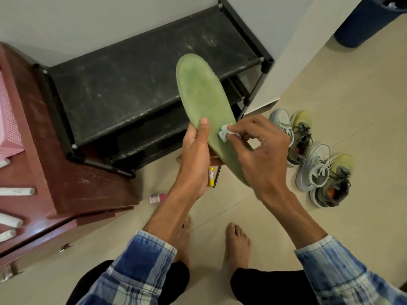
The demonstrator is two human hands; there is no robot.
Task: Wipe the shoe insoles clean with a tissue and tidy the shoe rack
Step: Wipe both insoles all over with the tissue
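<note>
A long green insole point(201, 91) is held up in front of the black shoe rack point(136, 84). My left hand point(195, 150) grips the insole from below, thumb pressed on its upper face near the middle. My right hand point(262, 148) pinches a small crumpled white tissue point(225, 133) and presses it against the insole's right side, just right of my left thumb. The heel end of the insole is hidden behind my right hand. The rack's top shelf is dusty and bare.
Several sneakers point(317, 157), grey and olive, lie on the tiled floor at the right. A brown cabinet point(55, 172) stands left of the rack. A small pink-white tube point(157, 198) and a yellow tube point(211, 176) lie on the floor. My bare feet point(237, 243) are below.
</note>
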